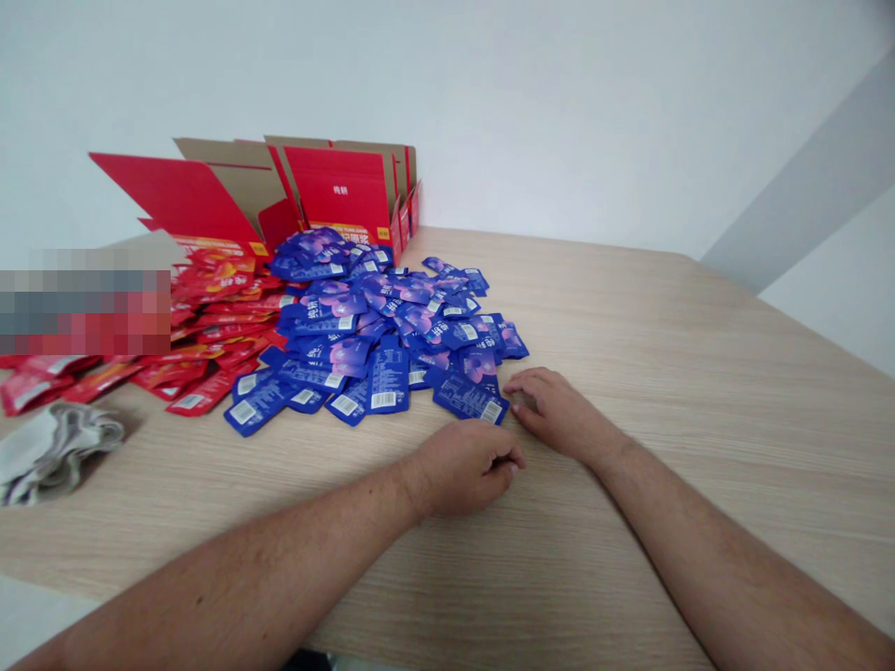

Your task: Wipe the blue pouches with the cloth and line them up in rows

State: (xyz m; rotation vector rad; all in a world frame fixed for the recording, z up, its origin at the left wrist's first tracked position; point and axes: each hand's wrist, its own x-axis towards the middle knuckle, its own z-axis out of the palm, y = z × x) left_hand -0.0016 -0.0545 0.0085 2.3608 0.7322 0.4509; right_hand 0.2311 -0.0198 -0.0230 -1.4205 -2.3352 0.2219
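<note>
My left hand rests on the table in front of the blue sachets, its fingers curled in toward the thumb and nothing visible in them. Just beyond it to the right lies my right hand, loosely bent, thumb and fingers apart with nothing between them. Its fingertips are by the corner of a blue sachet, whose barcode end points at the hand; whether they touch it I cannot tell. Behind that spreads a heap of blue-and-purple sachets, some face up and others showing white barcodes.
Red sachets lie piled at the left, against the blue heap. Behind both piles stand red cardboard boxes with raised flaps. A crumpled grey-white cloth is at the left. The wooden table extends rightward; a pale wall rises behind.
</note>
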